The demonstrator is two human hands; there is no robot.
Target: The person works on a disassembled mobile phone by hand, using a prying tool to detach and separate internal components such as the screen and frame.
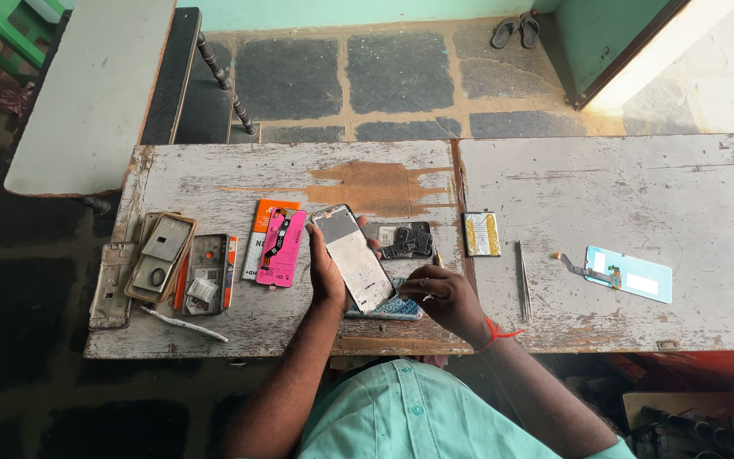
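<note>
Benches come first: a worn white wooden table (239,174) with a second table (681,195) butted against its right edge, both with flaking paint. On the left one lie a pink phone back (281,247), a stack of opened phone shells (159,259), a bare frame (113,285) and a dark camera-side panel (401,240). On the right one I see a pale blue screen panel (635,274) with its flex tail, a small flat battery (482,234) and, thinnest of all, tweezers (523,280).

My left hand (326,274) wraps the opened phone (352,257) by its long edges, raised just above the table and tilted, bare insides facing up. I judge it light, stiff, yet fragile inside, so the rim is the place to grip, never the board. My right hand (445,293) hovers at its lower corner, fingers pinched narrow around something small; I cannot tell what.
</note>
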